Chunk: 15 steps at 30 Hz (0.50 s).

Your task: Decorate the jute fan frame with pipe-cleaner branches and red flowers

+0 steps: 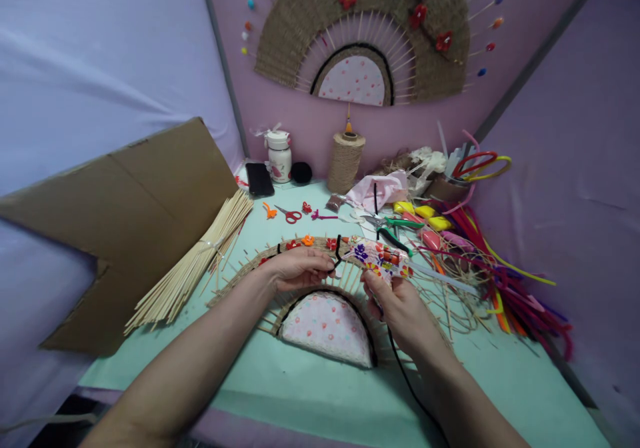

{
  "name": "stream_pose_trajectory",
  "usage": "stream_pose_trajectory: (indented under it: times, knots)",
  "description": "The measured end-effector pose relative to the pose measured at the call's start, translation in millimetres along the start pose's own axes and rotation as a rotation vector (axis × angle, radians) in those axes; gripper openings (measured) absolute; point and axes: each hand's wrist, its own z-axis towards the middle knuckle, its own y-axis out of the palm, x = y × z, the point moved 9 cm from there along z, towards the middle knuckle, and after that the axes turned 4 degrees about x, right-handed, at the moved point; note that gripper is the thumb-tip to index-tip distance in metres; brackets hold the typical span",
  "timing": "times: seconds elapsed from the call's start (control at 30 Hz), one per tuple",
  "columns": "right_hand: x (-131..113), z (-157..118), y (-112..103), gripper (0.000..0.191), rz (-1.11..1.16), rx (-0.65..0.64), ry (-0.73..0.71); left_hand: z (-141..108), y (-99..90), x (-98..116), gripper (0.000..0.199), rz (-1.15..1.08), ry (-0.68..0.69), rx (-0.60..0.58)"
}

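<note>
My right hand is closed around the handle of a flower-patterned hot glue gun, whose nozzle points left. A clear glue stick sticks out of its back end, and a black cord hangs below. Between the fingertips of my left hand is a bent black pipe cleaner, close to the nozzle. Whether the two touch I cannot tell. Under both hands lies a woven fan of sticks and twine with red and orange flowers on its arc. A padded white half-circle with pink dots forms its base.
A bundle of thin sticks and a cardboard sheet are at left. Behind are red scissors, green-handled pliers, a twine spool and a white bottle. Colourful pipe cleaners lie at right. A finished fan hangs behind.
</note>
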Motion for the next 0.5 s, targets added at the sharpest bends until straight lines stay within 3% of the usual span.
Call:
stream_pose_trajectory:
  times: [0.5]
  knots:
    - [5.5,1.2,-2.9,0.050,0.062,0.050,0.021,1.6,-5.8,-1.8,0.027,-0.009,-0.006,0.018]
